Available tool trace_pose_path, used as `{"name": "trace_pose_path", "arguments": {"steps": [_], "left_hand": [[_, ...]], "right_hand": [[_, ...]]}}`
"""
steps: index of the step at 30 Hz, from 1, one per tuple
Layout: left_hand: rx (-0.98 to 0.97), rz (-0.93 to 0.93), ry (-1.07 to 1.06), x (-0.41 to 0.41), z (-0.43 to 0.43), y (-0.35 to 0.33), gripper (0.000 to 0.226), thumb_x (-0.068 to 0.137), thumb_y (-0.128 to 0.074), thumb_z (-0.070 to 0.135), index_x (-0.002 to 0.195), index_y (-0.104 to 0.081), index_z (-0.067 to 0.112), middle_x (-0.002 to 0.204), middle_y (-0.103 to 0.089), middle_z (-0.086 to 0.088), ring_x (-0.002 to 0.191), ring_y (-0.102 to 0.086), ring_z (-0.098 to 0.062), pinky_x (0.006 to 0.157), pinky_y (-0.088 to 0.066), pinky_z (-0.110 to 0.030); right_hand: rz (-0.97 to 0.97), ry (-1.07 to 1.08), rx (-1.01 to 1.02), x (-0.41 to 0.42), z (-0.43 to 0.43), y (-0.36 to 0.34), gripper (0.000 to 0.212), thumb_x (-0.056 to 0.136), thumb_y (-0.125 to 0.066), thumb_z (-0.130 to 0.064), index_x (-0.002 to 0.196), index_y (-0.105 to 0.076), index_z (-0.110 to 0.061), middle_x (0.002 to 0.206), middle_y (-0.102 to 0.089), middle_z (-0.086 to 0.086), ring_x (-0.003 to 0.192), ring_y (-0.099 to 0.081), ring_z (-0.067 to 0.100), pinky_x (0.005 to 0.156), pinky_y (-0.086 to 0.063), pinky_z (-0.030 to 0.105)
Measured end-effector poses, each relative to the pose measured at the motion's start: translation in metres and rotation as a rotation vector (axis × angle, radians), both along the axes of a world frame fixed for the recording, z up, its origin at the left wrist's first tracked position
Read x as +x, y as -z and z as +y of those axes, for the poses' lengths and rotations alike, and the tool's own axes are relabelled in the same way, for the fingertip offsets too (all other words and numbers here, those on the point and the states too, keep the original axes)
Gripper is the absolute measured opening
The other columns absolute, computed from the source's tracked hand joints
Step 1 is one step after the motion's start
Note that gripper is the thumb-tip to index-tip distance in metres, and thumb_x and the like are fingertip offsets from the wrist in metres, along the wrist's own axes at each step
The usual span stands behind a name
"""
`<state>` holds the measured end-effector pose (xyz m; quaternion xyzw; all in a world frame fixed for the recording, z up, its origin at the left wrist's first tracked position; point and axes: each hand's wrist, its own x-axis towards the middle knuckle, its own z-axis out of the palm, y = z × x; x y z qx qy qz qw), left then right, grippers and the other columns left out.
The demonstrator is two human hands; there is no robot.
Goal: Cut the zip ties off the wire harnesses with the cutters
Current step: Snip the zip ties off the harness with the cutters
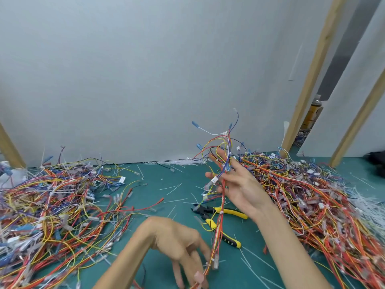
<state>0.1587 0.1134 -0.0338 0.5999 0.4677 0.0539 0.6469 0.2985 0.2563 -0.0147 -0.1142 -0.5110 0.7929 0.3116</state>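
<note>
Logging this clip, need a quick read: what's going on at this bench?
A person holds one wire harness up between both hands: the right hand supports its upper part with fingers mostly straight, the left hand pinches the lower end. The yellow-handled cutters lie on the green mat beneath it, in neither hand, so no cutting is under way. Tangled harness piles sit on either side, with cut zip ties scattered between.

I see a green mat (145, 195) across the bench, a pale grey wall panel (145, 80) behind, and slanted wooden posts (315, 69) at right (a dark shape (375, 161) sits at the edge).
</note>
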Motion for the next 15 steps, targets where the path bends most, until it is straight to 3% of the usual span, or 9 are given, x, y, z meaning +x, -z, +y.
{"name": "trace_pose_path", "arguments": {"steps": [6, 8, 10, 12, 14, 15], "left_hand": [[-0.007, -0.043, 0.044, 0.000, 0.003, 0.002, 0.039, 0.096, -0.050, -0.007, 0.128, -0.050, 0.013, 0.123, -0.052, -0.040, 0.069, -0.066, 0.000, 0.073, -0.057, -0.020], [-0.017, -0.031, 0.028, 0.002, 0.003, 0.003, 0.037, 0.094, -0.052, -0.008, 0.127, -0.050, 0.009, 0.104, -0.062, -0.024, 0.068, -0.067, -0.003, 0.071, -0.058, -0.022], [-0.021, -0.029, 0.016, 0.003, 0.001, 0.000, 0.037, 0.092, -0.055, -0.011, 0.118, -0.054, 0.015, 0.095, -0.062, -0.009, 0.068, -0.070, -0.008, 0.070, -0.059, -0.026], [0.006, -0.036, 0.015, 0.003, 0.000, -0.004, 0.039, 0.091, -0.056, -0.011, 0.115, -0.052, 0.018, 0.095, -0.061, -0.009, 0.077, -0.073, -0.029, 0.071, -0.059, -0.029], [0.031, -0.049, 0.004, 0.003, 0.001, -0.005, 0.040, 0.091, -0.056, -0.010, 0.119, -0.049, 0.018, 0.097, -0.059, -0.012, 0.093, -0.061, -0.053, 0.071, -0.060, -0.029], [0.041, -0.054, -0.015, 0.004, 0.002, -0.004, 0.040, 0.091, -0.057, -0.010, 0.119, -0.048, 0.017, 0.096, -0.059, -0.011, 0.096, -0.057, -0.057, 0.069, -0.060, -0.028]], "right_hand": [[-0.025, 0.008, 0.025, 0.004, 0.009, 0.007, 0.060, 0.092, -0.043, 0.009, 0.136, -0.055, -0.029, 0.135, -0.061, -0.006, 0.099, -0.066, 0.028, 0.052, -0.048, 0.023], [-0.035, 0.020, 0.041, 0.005, 0.011, 0.008, 0.060, 0.092, -0.043, 0.010, 0.134, -0.057, -0.030, 0.137, -0.059, -0.006, 0.100, -0.069, 0.026, 0.051, -0.046, 0.023], [-0.058, 0.030, 0.061, 0.006, 0.013, 0.008, 0.061, 0.092, -0.043, 0.010, 0.135, -0.056, -0.031, 0.138, -0.058, -0.007, 0.100, -0.069, 0.026, 0.052, -0.046, 0.023], [-0.073, 0.050, 0.083, 0.007, 0.016, 0.007, 0.061, 0.092, -0.044, 0.010, 0.134, -0.057, -0.032, 0.138, -0.058, -0.008, 0.101, -0.069, 0.025, 0.053, -0.047, 0.022], [-0.070, 0.061, 0.083, 0.008, 0.019, 0.003, 0.062, 0.092, -0.043, 0.012, 0.133, -0.057, -0.032, 0.138, -0.058, -0.009, 0.101, -0.069, 0.025, 0.053, -0.047, 0.022], [-0.070, 0.063, 0.080, 0.008, 0.020, 0.000, 0.062, 0.092, -0.042, 0.012, 0.134, -0.056, -0.031, 0.138, -0.058, -0.009, 0.100, -0.069, 0.025, 0.052, -0.046, 0.022]]}}
